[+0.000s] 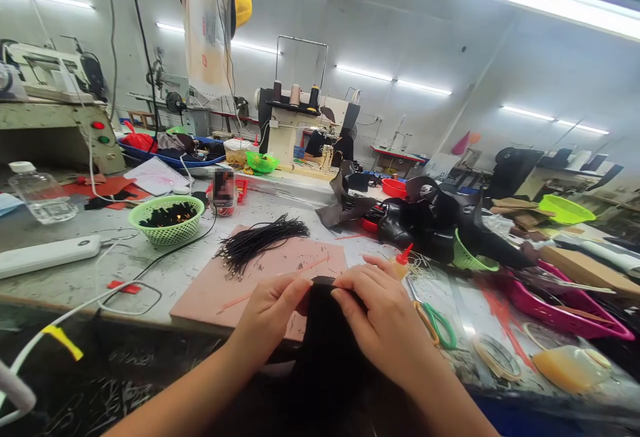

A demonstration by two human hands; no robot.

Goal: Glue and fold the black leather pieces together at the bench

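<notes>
A black piece of material (327,310), cloth or leather, hangs down in front of me at the table's near edge. My left hand (273,307) pinches its upper left corner between thumb and fingers. At the upper right corner, my right hand (383,310) grips it the same way, thumb on the near side. The top edge between the hands looks folded or straight; the lower part merges into dark shadow. Just beyond lies a pinkish board (200,300) bearing a bundle of thin black cords (265,240) with small metallic ends.
Green-handled scissors (440,327) and a red-tipped glue bottle (403,262) lie right of my hands. A pale green basket (167,220) of black bits stands left. Black leather pieces (425,214), a magenta basket (565,304) and a jar of amber liquid (573,367) occupy the right. A sewing machine (300,124) stands behind.
</notes>
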